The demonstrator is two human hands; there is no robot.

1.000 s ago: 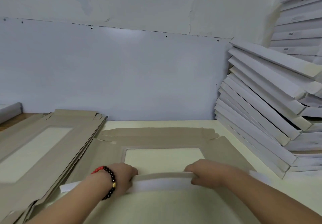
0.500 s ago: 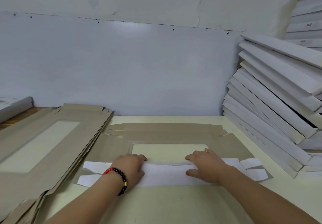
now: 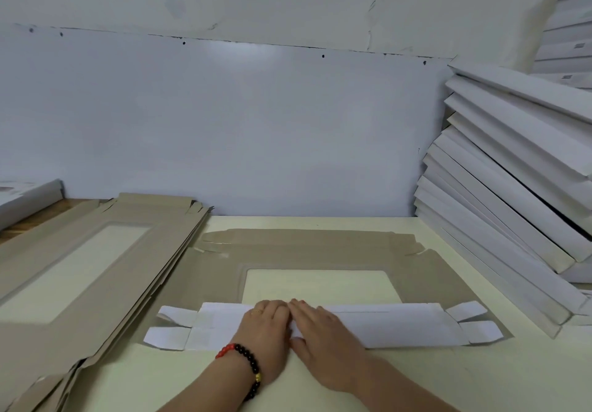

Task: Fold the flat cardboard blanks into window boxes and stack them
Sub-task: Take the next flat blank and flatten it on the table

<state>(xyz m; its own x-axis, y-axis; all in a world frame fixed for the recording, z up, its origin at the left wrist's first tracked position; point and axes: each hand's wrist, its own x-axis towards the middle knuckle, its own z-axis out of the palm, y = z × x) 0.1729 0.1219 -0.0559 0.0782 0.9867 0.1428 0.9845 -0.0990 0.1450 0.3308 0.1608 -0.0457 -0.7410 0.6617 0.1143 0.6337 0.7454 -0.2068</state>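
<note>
Now: both hands flat on the folded white flap of the cardboard blank, lower centre of frame.

Left hand (image 3: 267, 331) and right hand (image 3: 323, 338) lie side by side, touching, fingers straight; neither grip holds anything, both press the white flap (image 3: 400, 326). Cardboard blank (image 3: 320, 251) lies brown side up on the tabletop (image 3: 480, 379). Pile of flat blanks (image 3: 80, 267) at left; stack of white folded boxes (image 3: 512, 203) leaning at right. Beaded bracelet (image 3: 246, 362) on left wrist.
</note>
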